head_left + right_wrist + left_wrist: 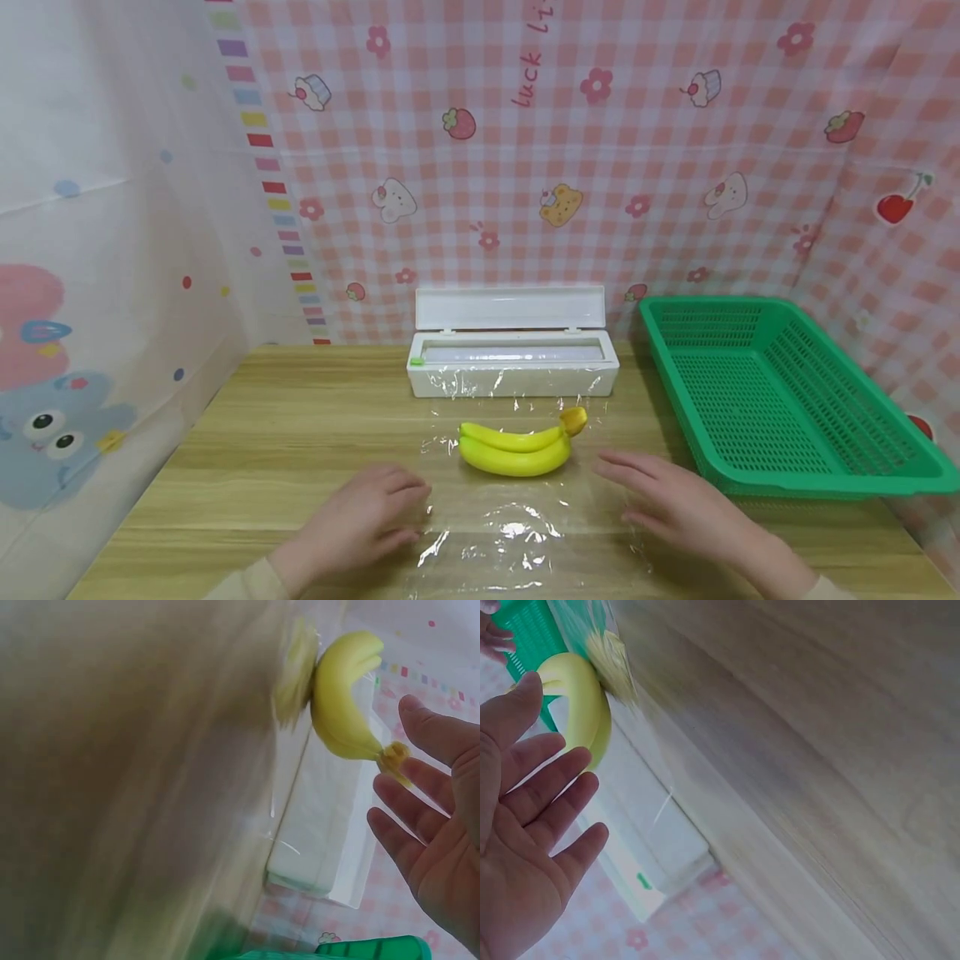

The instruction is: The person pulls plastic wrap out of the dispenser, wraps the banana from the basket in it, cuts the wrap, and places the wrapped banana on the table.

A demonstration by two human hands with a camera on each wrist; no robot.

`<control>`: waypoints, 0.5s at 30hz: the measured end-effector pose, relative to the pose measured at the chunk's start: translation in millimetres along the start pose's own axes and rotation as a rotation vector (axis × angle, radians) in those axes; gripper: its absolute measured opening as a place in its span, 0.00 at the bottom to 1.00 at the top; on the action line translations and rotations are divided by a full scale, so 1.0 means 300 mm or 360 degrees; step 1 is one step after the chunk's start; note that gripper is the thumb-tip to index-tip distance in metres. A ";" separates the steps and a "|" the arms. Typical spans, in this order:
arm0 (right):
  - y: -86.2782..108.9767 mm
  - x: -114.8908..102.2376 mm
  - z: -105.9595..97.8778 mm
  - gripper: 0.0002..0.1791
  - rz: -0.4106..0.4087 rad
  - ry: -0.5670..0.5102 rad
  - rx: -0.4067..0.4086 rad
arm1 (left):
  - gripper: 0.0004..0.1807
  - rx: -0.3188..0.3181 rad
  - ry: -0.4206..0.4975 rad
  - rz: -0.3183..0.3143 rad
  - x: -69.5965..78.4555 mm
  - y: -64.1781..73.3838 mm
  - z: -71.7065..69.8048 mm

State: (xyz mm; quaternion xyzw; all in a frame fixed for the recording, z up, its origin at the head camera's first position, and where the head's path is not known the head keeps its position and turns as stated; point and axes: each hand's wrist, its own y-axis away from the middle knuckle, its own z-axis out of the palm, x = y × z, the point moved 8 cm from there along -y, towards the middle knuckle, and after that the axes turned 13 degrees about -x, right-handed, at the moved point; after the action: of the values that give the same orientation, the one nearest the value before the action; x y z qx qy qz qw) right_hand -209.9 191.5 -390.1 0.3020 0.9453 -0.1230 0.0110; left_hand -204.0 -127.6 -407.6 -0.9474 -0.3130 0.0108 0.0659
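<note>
Two joined yellow bananas (514, 455) lie on a sheet of clear plastic wrap (495, 542) spread over the table, their stem end pointing right. The wrap runs forward from a white wrap dispenser box (513, 382) whose lid stands up. To the left of the bananas is my left hand (367, 518), holding nothing, at the wrap's left edge. My right hand (678, 504) is on the other side, near the stem, also holding nothing. Both wrist views show the fingers of the left hand (540, 795) and right hand (442, 802) spread and relaxed.
A green plastic basket (678, 408) stands at the right side of the wooden table (300, 425). Behind the box hangs a pink checked cloth (480, 167), and a white printed cloth (135, 250) hangs along the left.
</note>
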 end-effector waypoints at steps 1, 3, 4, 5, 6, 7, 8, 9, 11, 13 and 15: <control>0.005 -0.003 0.004 0.39 -0.0006 0.0001 0.0000 | 0.27 0.0010 0.0004 0.0007 0.004 0.001 -0.001; 0.014 -0.009 0.008 0.36 -0.0040 0.0014 0.0018 | 0.24 0.0026 0.0019 0.0033 0.012 0.004 -0.002; 0.019 -0.013 0.009 0.35 -0.0069 0.0018 0.0031 | 0.23 0.0033 0.0029 0.0053 0.018 0.005 -0.003; 0.025 -0.016 0.011 0.33 -0.0096 0.0020 0.0039 | 0.21 0.0034 0.0039 0.0075 0.023 0.006 -0.004; 0.030 -0.017 0.012 0.32 -0.0120 0.0014 0.0045 | 0.20 0.0036 0.0041 0.0098 0.027 0.008 -0.004; 0.036 -0.019 0.013 0.30 -0.0149 0.0003 0.0047 | 0.19 0.0031 0.0035 0.0118 0.032 0.010 -0.005; 0.041 -0.020 0.014 0.28 -0.0181 -0.0011 0.0048 | 0.19 0.0021 0.0022 0.0135 0.036 0.011 -0.004; 0.047 -0.022 0.015 0.27 -0.0206 -0.0034 0.0039 | 0.18 0.0007 0.0008 0.0150 0.040 0.013 -0.003; 0.057 -0.026 0.021 0.24 -0.0250 -0.0076 0.0011 | 0.18 -0.0027 -0.0017 0.0159 0.043 0.016 0.001; 0.068 -0.032 0.027 0.22 -0.0277 -0.0109 -0.0032 | 0.16 -0.0059 -0.0011 0.0156 0.045 0.019 0.006; 0.077 -0.037 0.036 0.20 -0.0264 -0.0145 -0.0104 | 0.13 -0.0081 0.0022 0.0158 0.046 0.023 0.012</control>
State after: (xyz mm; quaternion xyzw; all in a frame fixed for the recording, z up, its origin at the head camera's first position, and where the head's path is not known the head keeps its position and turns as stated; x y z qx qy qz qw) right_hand -188.3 200.9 -404.9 0.2161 0.9691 -0.1061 0.0535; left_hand -189.1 -124.3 -411.8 -0.9632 -0.2652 -0.0004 0.0434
